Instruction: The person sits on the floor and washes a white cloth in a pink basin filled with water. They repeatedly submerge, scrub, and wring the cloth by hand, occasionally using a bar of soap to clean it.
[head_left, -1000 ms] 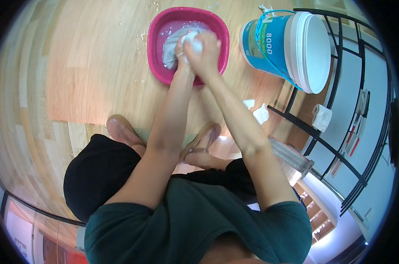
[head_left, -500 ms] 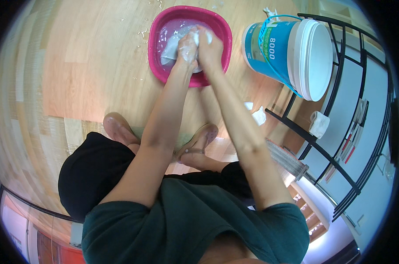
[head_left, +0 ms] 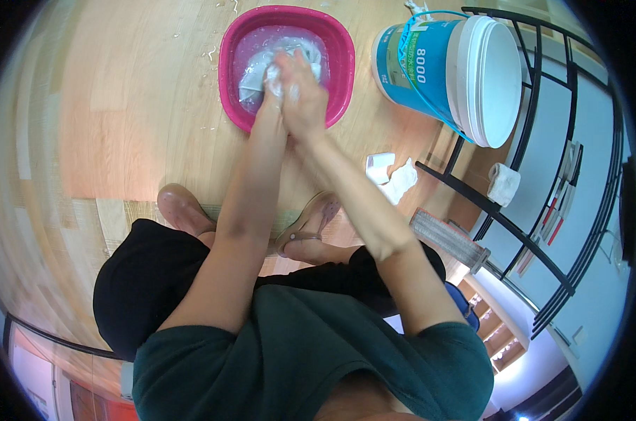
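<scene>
Since both your hands meet inside the pink basin (head_left: 345,77), first entry: wet pale cloth (head_left: 257,77), one, lying in sudsy water, apparently being rubbed.

Method, as judged best: gather one fold between the palms; let the left hand (head_left: 271,90) anchor it while the right hand (head_left: 305,105) works across in short, firm strokes. Turn the cloth often, so that each part gets its share. Hold the work low, within the rim; water drops (head_left: 211,52) on the floor at the basin's left suggest that splashes travel. Favour pressure from the forearms over bent wrists, and dip the fold to renew the lather.

Hands, two: the right overlaps the left, its fingers blurred and reaching forward; foam, white, on and between them. Whether either is closed on a fold of the cloth, you cannot tell from this view.

Position of cloth: under and beyond your joined hands, one portion spreading left of the left hand, another showing past the right fingertips, toward the basin's far side; all of its visible part within the basin walls.
</scene>
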Demonstrator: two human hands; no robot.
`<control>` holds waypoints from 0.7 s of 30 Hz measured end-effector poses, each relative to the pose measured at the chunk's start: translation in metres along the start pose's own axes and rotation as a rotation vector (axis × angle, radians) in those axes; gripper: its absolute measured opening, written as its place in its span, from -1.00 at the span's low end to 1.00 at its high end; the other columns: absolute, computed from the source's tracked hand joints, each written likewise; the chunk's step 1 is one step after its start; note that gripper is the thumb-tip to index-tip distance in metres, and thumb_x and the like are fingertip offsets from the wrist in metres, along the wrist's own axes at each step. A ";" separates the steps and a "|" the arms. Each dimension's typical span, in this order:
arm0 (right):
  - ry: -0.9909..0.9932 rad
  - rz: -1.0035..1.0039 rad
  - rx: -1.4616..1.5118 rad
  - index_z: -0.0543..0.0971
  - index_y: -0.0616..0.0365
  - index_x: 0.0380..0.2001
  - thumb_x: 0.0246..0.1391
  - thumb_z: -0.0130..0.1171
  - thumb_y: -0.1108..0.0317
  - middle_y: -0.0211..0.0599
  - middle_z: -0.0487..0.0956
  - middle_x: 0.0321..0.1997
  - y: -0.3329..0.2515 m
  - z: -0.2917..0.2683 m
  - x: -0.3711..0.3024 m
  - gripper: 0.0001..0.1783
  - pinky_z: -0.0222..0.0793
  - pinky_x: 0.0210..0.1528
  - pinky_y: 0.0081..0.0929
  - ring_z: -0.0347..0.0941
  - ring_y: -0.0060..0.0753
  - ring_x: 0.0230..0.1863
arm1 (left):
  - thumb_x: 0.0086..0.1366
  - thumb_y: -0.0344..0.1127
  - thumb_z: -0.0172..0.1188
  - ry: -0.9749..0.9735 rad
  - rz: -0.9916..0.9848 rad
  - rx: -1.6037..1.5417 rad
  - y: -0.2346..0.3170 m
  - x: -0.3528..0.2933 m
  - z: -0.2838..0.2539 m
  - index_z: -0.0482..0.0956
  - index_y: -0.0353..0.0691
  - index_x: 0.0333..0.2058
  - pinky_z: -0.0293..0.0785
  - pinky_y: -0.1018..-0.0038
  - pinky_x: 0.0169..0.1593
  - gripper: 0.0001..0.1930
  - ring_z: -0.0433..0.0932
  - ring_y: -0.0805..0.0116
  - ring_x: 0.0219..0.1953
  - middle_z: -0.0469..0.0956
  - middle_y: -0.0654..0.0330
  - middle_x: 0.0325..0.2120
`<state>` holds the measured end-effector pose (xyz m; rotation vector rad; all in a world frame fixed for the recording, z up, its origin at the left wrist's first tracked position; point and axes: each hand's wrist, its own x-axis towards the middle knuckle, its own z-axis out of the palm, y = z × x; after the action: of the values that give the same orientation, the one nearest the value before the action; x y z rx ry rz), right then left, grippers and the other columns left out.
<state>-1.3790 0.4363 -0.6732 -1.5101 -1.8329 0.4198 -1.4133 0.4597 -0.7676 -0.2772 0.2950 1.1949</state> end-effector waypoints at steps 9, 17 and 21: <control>0.170 0.372 -0.123 0.57 0.35 -0.29 0.27 -0.07 0.17 -0.28 0.57 -0.45 0.079 -0.087 0.056 -0.60 0.37 -0.33 -0.49 0.45 -0.50 -0.42 | 0.22 -0.20 0.14 0.388 0.516 0.405 0.034 -0.026 0.087 0.37 -0.22 -0.63 0.30 0.54 -0.31 -0.69 0.34 0.43 -0.48 0.38 0.25 -0.60; 0.130 0.455 0.290 0.49 0.24 -0.48 0.12 0.13 0.32 -0.38 0.52 -0.49 0.003 -0.071 0.001 -0.80 0.34 -0.29 -0.48 0.41 -0.54 -0.39 | 0.18 0.01 0.22 0.396 0.014 -0.018 -0.019 -0.040 0.056 0.33 -0.24 0.02 0.48 0.28 -0.06 -0.44 0.52 0.18 -0.17 0.50 0.09 -0.20; -0.111 0.061 0.050 0.49 0.16 -0.53 -0.12 0.33 0.34 -0.25 0.51 -0.40 -0.041 -0.047 -0.022 -0.80 0.37 -0.23 -0.41 0.47 -0.31 -0.28 | 0.14 0.00 0.25 -0.410 0.030 -0.449 -0.029 0.005 -0.029 0.34 -0.15 0.01 0.45 0.30 -0.01 -0.45 0.47 0.32 -0.08 0.50 0.23 -0.19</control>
<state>-1.3743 0.3961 -0.6214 -1.5387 -1.8500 0.5846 -1.3869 0.4430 -0.7950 -0.4079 -0.3332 1.3085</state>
